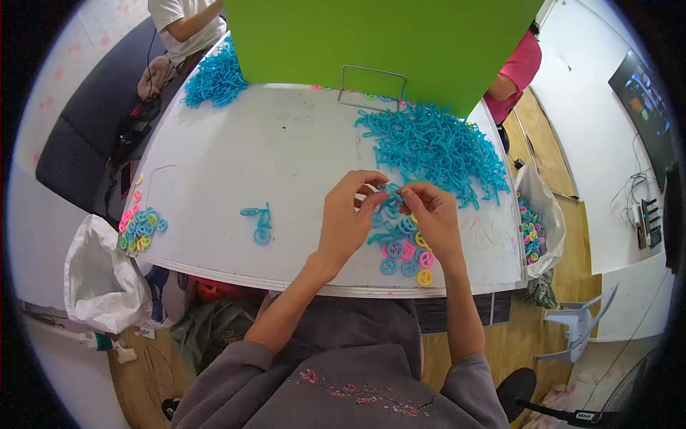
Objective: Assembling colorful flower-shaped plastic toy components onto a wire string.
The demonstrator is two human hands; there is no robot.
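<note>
My left hand [351, 207] and my right hand [434, 213] meet above the white table. Fingertips of both are pinched round a small blue plastic part [390, 190], mostly covered by the fingers. Below them lies a loose group of small toy wheels in blue, pink and yellow, among them a yellow wheel [424, 277] and a pink wheel [426, 259]. Left of my hands, a blue stick-like piece with two blue wheels [261, 223] rests by itself on the table. A large heap of thin blue plastic parts [439, 146] spreads just beyond my right hand.
A green panel [379, 43] stands across the table's far side, with a wire frame [371, 87] before it. Another blue heap [214, 77] sits far left, coloured wheels [141, 227] at the left edge. White sacks [96, 275] flank the table. Two people are beyond it.
</note>
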